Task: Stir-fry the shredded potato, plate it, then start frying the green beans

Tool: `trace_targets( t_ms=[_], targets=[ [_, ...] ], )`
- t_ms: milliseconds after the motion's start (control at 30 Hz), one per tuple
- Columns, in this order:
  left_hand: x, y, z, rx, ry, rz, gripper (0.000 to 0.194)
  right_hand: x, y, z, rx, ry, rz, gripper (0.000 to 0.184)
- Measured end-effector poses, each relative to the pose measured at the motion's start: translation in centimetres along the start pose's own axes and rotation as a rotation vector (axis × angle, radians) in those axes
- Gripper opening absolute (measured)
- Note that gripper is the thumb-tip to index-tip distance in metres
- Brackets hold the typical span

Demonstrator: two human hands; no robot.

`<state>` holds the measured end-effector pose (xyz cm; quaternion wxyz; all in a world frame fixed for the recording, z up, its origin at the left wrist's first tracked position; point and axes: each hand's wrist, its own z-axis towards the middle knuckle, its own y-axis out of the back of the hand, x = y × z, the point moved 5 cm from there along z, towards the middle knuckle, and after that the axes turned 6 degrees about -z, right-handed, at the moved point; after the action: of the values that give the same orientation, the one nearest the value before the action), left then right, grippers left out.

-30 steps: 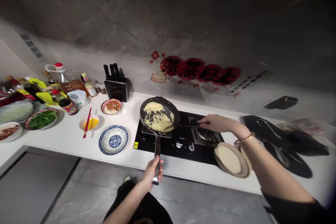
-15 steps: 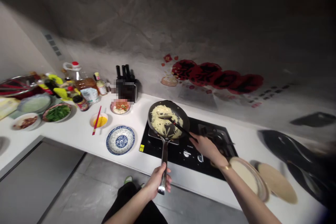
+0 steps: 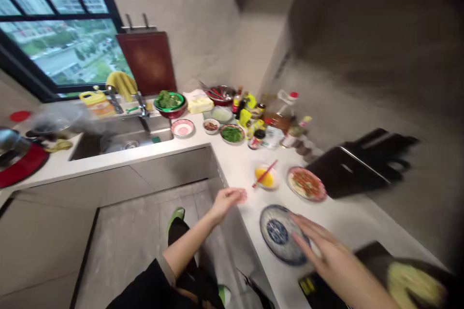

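My left hand hovers at the counter's front edge, just short of a small bowl of beaten egg with red chopsticks across it. Its fingers are loosely bent, and nothing shows in them. My right hand reaches over a blue-and-white plate, thumb and fingers apart and blurred. Whether it touches the plate's right side I cannot tell. At the lower right, the pan with pale yellow shredded food is partly behind my right forearm. The spatula is out of sight.
Beyond the egg bowl sit a plate of red-topped food, a knife block, sauce bottles and a dish of chopped greens. Further left are a sink, a cutting board and a window.
My view has swung left toward the sink and window. My left hand has let go of the pan handle, and my right hand has released the spatula and moved over to the blue-and-white plate.
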<state>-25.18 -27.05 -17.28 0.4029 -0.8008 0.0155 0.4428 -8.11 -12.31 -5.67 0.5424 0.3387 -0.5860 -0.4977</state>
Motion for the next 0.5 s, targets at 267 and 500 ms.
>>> trace_targets(
  t_ms=[267,500],
  targets=[
    [-25.4,32.6,10.3,-0.675,-0.448,-0.445,0.022,24.7,-22.7,38.1,0.322,0.398,0.311,0.050],
    [-35.1,49.6,18.5,-0.907,-0.422,-0.693,0.033,39.7,-36.9,67.5,0.074,0.339,0.090,0.060]
  ],
)
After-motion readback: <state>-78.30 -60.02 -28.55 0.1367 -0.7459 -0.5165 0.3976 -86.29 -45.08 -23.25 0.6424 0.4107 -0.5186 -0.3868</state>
